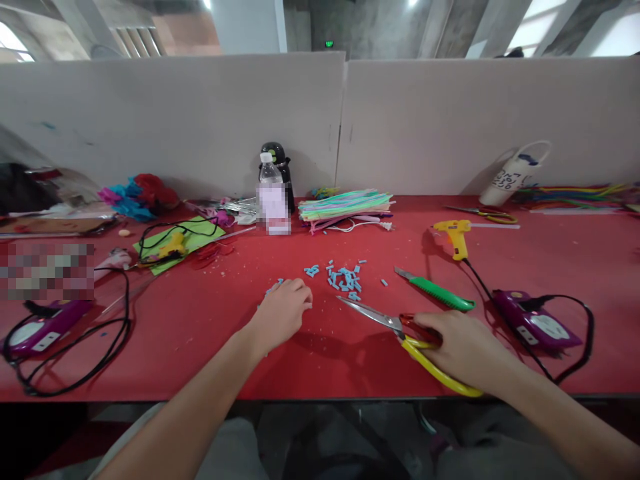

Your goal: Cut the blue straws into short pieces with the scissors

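Observation:
My right hand [465,347] grips a pair of scissors [373,315] with red and yellow handles. The blades look closed and point left, low over the red table. My left hand [286,308] is at the middle of the table with its fingers curled in; whatever they may hold is hidden. A few small blue pieces [275,285] show just beyond its knuckles. Between the two hands and a little farther off lies a loose pile of short blue cut pieces [344,279], with a smaller cluster [311,271] to its left.
A green utility knife [443,293] lies right of the pile. Farther right are a yellow glue gun [454,237] and a purple power strip [537,321]. Pipe cleaners [347,205] and a plastic bottle [274,200] stand near the partition [225,120]. Cables [125,333] loop at left.

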Motion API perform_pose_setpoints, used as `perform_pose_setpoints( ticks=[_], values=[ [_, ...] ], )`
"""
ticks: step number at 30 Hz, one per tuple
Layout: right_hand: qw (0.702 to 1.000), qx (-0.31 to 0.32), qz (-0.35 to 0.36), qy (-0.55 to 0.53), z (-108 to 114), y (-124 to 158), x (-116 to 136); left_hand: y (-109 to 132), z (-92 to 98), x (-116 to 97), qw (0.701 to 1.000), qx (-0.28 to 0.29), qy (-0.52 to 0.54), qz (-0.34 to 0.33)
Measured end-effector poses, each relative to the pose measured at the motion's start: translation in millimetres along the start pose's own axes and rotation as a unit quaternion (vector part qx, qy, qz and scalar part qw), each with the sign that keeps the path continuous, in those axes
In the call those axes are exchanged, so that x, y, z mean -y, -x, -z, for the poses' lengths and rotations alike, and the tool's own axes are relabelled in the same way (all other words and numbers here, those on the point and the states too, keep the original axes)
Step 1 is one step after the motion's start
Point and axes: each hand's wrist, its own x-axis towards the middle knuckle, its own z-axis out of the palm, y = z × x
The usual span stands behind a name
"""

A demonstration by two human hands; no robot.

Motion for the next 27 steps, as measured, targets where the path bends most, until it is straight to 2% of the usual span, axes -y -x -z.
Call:
perform_pose_setpoints(
  ticks=[8,12,16,19,22,27],
  values=[
    [1.0,0.001,-0.013,0.008,6,0,1,1,6.9,22,0.998,-0.019,-0.027,0.053],
    [1.0,0.0,-0.018,0.015,8,-1,3,-10,12.9,33,0.996,-0.053,-0.006,0.075],
    [1.0,-0.012,-0.009,0.009,6,-1,2,-29,4.7,33,0.993,-0.087,0.01,0.081],
    [1.0,-0.006,-0.01,0.004,5,0,2,-40,-5.8,29,0.993,-0.087,0.01,0.082],
    [1.0,-0.001,-0.01,0.005,4,0,2,-44,-11.4,27,0.993,-0.078,0.003,0.092],
    [1.0,0.006,-0.013,0.008,4,0,3,-44,-10.1,28,0.993,-0.061,-0.006,0.102]
  ],
)
